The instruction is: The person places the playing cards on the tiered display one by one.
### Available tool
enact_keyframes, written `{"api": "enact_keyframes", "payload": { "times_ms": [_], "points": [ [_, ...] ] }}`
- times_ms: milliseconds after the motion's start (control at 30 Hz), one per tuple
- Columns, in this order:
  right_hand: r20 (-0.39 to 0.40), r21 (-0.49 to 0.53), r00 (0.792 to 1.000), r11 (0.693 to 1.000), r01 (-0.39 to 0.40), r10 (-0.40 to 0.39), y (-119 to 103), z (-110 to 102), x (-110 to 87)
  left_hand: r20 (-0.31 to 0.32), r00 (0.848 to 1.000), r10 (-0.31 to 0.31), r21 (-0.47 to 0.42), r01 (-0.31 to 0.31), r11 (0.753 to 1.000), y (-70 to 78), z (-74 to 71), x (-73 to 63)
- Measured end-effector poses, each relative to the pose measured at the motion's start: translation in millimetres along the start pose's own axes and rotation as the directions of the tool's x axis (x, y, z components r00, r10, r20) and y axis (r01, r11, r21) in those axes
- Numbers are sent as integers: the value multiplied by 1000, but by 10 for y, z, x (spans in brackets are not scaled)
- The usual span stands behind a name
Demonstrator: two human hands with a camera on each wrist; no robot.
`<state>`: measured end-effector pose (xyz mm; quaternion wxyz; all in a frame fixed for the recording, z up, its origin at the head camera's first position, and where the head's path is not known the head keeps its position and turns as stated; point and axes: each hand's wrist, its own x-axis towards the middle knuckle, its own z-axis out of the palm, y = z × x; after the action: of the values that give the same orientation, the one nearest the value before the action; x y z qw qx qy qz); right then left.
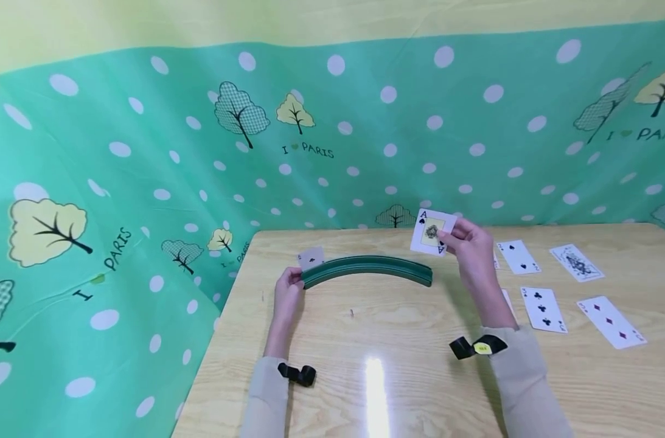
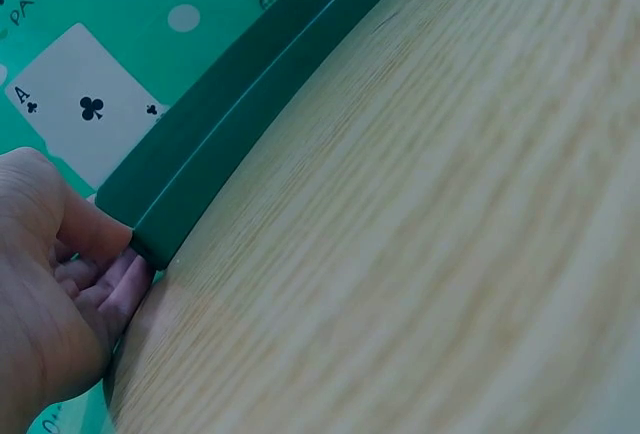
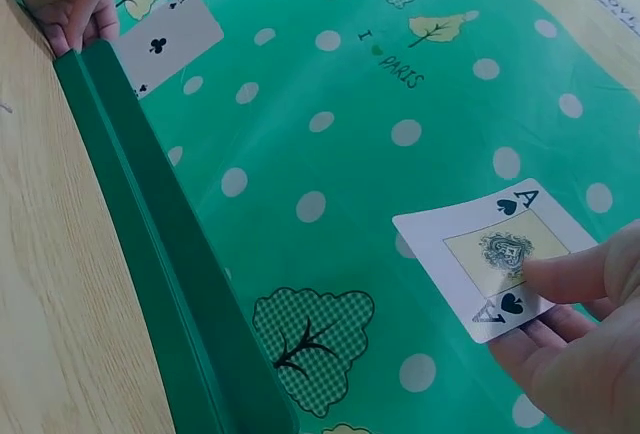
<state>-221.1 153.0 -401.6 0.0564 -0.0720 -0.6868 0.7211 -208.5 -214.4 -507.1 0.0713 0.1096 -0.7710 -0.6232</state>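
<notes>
A curved green playing-card holder [image 1: 367,265] stands on the table, and the ace of clubs [image 2: 85,104] is upright in its left end. Thumb and fingers of my left hand [image 1: 288,296] pinch that same end, just below the card. My right hand [image 1: 474,250] holds the ace of spades [image 3: 470,244] up beyond the holder's right end, thumb on the card's face and fingers behind it. In the right wrist view the ace of spades is apart from the holder. Part of its right side is covered by the thumb.
To the right lie face-up cards: a two of spades [image 1: 519,257], a card with a dark drawing [image 1: 577,263], a three of clubs [image 1: 544,309] and a three of diamonds [image 1: 611,322]. My right forearm partly hides more cards. A green patterned cloth [image 1: 365,134] hangs behind the wooden table [image 1: 420,377].
</notes>
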Motion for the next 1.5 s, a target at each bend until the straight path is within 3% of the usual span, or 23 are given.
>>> {"api": "enact_keyframes", "payload": {
  "times_ms": [233, 600, 833, 1200, 1500],
  "points": [
    [49, -91, 998, 996, -22, 26, 36, 73, -46, 11, 1000, -19, 14, 19, 1000, -15, -4, -47],
    [128, -110, 990, 991, 77, -63, 69, 179, -75, 9, 1000, -13, 3, 13, 1000, -29, -24, -15],
    [139, -138, 988, 987, 85, -66, 67, 191, -104, -2, 1000, -30, 5, 30, 1000, -48, -40, -39],
    [176, -181, 980, 975, 127, -95, 44, 219, -101, -4, 1000, 0, 27, 0, 1000, 5, -18, 5],
    [147, -174, 982, 974, 145, -120, 78, 214, -127, -8, 1000, 20, 26, -20, 999, -1, -5, -16]
  ]
}}
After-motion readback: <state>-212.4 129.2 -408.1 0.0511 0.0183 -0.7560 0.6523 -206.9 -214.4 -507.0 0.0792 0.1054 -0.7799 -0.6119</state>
